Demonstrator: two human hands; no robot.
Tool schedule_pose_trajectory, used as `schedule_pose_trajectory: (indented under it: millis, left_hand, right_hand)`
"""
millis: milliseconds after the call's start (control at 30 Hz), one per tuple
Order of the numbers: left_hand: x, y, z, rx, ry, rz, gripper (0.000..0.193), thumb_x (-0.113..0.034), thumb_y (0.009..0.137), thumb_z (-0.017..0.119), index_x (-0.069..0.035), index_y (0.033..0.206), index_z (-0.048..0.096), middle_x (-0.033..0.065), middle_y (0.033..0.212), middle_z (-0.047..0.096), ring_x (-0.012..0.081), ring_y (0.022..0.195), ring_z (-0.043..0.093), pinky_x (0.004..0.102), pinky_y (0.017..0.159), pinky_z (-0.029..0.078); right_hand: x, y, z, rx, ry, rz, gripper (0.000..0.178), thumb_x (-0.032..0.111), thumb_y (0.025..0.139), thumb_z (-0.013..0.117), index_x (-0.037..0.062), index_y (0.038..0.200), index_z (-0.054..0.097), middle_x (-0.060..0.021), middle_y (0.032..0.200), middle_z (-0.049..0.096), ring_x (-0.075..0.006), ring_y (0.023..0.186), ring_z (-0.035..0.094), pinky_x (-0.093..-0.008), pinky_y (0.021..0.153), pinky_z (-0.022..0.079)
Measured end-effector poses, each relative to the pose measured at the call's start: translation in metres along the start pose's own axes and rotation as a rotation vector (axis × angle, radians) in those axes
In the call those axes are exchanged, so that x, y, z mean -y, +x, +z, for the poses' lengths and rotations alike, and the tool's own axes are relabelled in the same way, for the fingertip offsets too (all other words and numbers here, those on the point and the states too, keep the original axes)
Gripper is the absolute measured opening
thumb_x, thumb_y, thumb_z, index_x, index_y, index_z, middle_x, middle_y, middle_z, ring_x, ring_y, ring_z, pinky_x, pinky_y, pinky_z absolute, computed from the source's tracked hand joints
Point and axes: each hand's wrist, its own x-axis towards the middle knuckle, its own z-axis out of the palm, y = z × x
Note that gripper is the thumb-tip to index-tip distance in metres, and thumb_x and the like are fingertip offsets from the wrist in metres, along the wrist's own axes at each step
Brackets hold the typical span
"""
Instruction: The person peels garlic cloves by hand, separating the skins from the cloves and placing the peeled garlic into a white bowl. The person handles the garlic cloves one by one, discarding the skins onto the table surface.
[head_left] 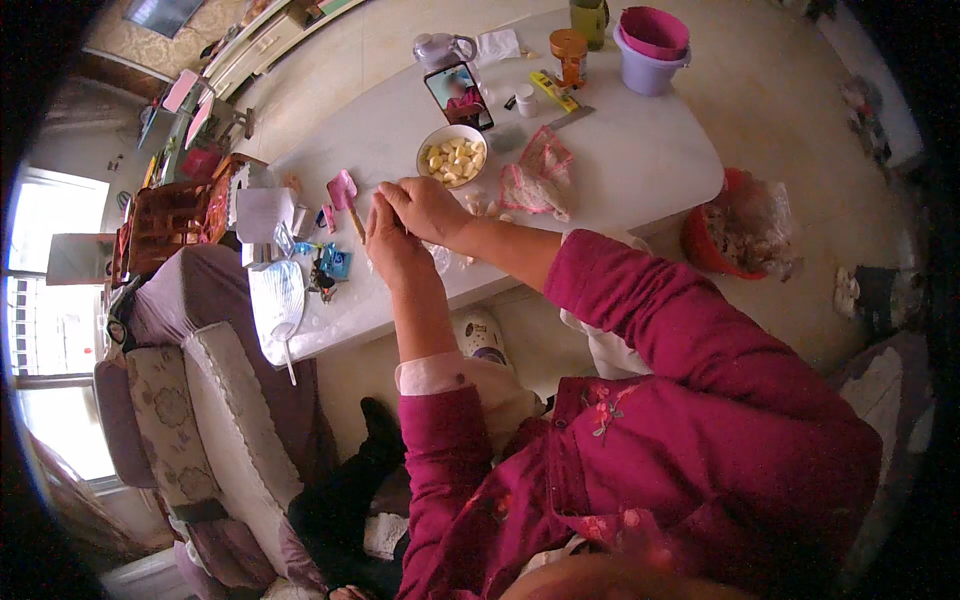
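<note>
My left hand [397, 247] and my right hand [432, 208] meet above the near part of the white table, fingers closed and pinched together at the tips. Whatever they pinch is too small or too hidden to make out. Just beyond my right hand sits a bowl [424, 143] of pale pieces that look like peeled garlic cloves [455, 158]. A few more pale cloves [490, 209] lie on the table beside my right wrist. A pink-headed scoop [342, 190] with a wooden handle rests left of my hands.
A phone [459, 97] stands propped behind the bowl. To the right are a checked cloth [540, 175], a knife [572, 117], an orange-lidded jar [568, 62] and a lavender bucket [645, 70]. A hand fan [277, 300] lies at left; a red bin [703, 237] stands off the table's right side.
</note>
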Motion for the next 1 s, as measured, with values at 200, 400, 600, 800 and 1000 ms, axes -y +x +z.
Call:
schedule_pose_trajectory:
  millis: [200,400,600,800,1000]
  left_hand:
    - [-0.011,-0.002,-0.005,-0.028,0.209,-0.078,0.028,-0.025,0.095,0.055,-0.001,0.109,0.061,0.0068,0.100,0.065,0.0135,0.090,0.062,0.0248,0.073,0.050]
    - [0.002,0.019,-0.030,0.160,-0.179,-0.141,0.028,-0.021,0.099,0.048,0.000,0.117,0.054,0.0127,0.108,0.063,0.0225,0.096,0.063,0.0327,0.082,0.052]
    - [-0.007,0.015,-0.028,0.302,-0.381,-0.285,0.031,-0.028,0.100,0.043,-0.010,0.123,0.053,0.0131,0.124,0.056,0.0291,0.115,0.054,0.0445,0.098,0.044]
    - [-0.019,0.011,-0.028,0.149,-0.430,-0.500,0.028,-0.030,0.098,0.047,-0.014,0.117,0.059,0.0094,0.116,0.061,0.0264,0.110,0.056,0.0437,0.097,0.044]
    - [-0.018,0.023,-0.050,0.127,-0.061,-0.211,0.019,-0.022,0.091,0.063,-0.009,0.104,0.065,-0.0023,0.085,0.066,0.0036,0.070,0.056,0.0192,0.054,0.037]
  right_hand:
    - [-0.013,0.004,0.006,-0.056,0.001,0.041,0.046,0.041,0.088,0.053,-0.0022,0.078,0.062,-0.0237,0.078,0.064,-0.0418,0.077,0.062,-0.0454,0.074,0.049]
    - [-0.011,0.006,0.007,-0.109,0.002,-0.132,0.027,0.026,0.081,0.070,0.0014,0.088,0.060,-0.0151,0.081,0.065,-0.0267,0.073,0.063,-0.0368,0.067,0.050]
    - [-0.004,0.005,0.003,-0.033,-0.001,-0.220,0.021,0.018,0.081,0.071,0.0083,0.099,0.070,-0.0070,0.084,0.066,-0.0148,0.072,0.060,-0.0287,0.066,0.049]
    - [0.003,0.004,-0.002,-0.063,-0.083,-0.295,0.016,0.016,0.082,0.070,0.0070,0.095,0.070,-0.0063,0.086,0.063,-0.0145,0.073,0.060,-0.0286,0.065,0.049]
    - [0.004,0.006,-0.007,0.083,0.110,-0.183,0.011,0.008,0.083,0.066,0.0023,0.093,0.067,-0.0089,0.084,0.065,-0.0154,0.077,0.064,-0.0293,0.068,0.050]
